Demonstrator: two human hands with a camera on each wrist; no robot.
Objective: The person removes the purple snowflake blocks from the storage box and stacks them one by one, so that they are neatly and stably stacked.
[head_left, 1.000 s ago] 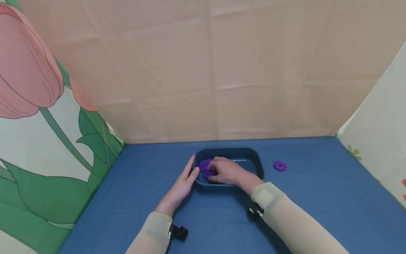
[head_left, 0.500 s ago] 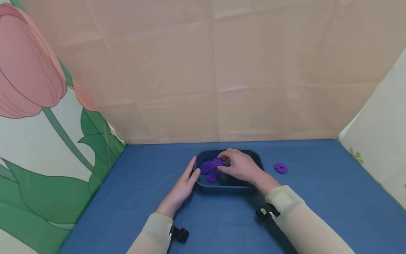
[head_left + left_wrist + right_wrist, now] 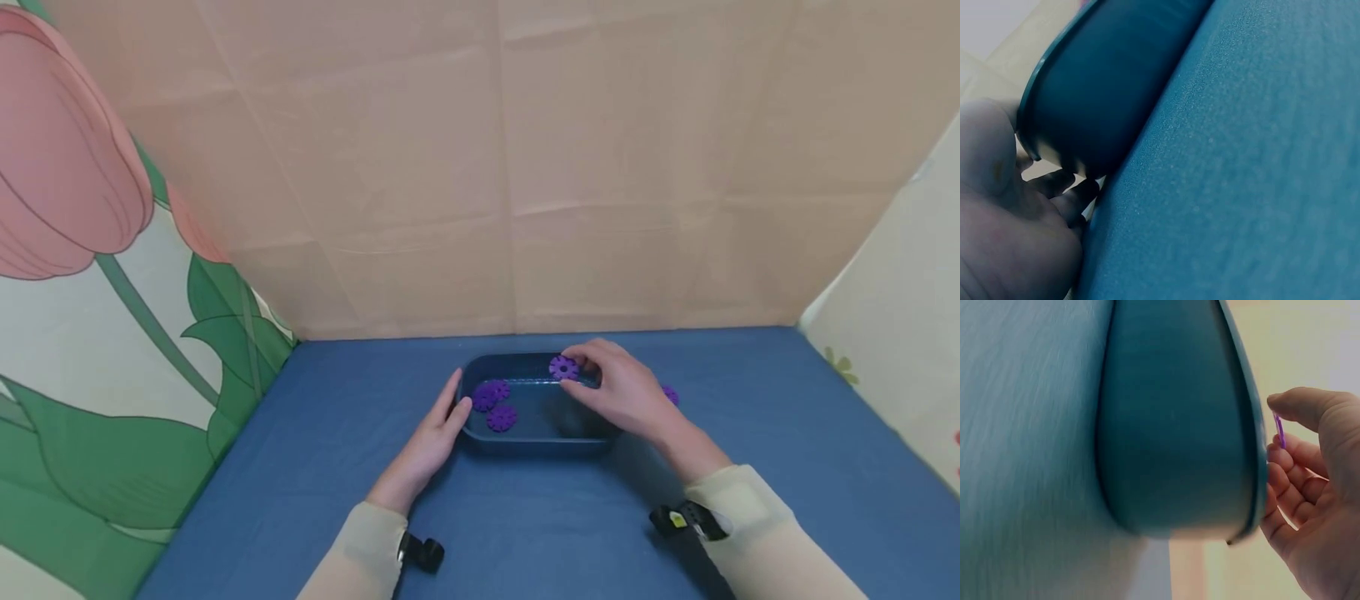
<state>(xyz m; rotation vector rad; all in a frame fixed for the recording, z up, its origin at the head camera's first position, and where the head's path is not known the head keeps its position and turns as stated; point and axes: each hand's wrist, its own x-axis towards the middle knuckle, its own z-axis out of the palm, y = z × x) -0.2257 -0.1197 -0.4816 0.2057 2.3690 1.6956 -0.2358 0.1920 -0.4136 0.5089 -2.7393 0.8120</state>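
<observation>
Purple disc (image 3: 565, 359), notched edge & center hole: we see it pinched b/w thumb & fingers of the R hand (image 3: 618, 387), up over the far right part of the tray (image 3: 547, 443). Via R wrist view it's thin, edge-on, above rim level. The L hand (image 3: 429, 437) grips the tray's left end, thumb over the rim, fingers vs. the outer wall; L wrist view shows those fingers low on that wall, nr the tabletop. In the tray, toward the left end, we count 3 more: an overlapping pair (image 3: 484, 397) & a single disc (image 3: 502, 418) just nearer us. Another, the outside disc (image 3: 671, 394), sits on the table right of the tray, mostly hidden behind the R hand. Tray's dk blue, rounded corners, flat on a blue table (image 3: 525, 525). Both arms: lt sleeves (image 3: 787, 542), w/ a black cam (image 3: 422, 553) at each wrist. Bkgd: creased tan sheet (image 3: 375, 167); left wall w/ a big pink tulip (image 3: 67, 150) & green leaves (image 3: 112, 458); right wall (image 3: 907, 292) pale w/ a sm. green motif (image 3: 842, 364).
</observation>
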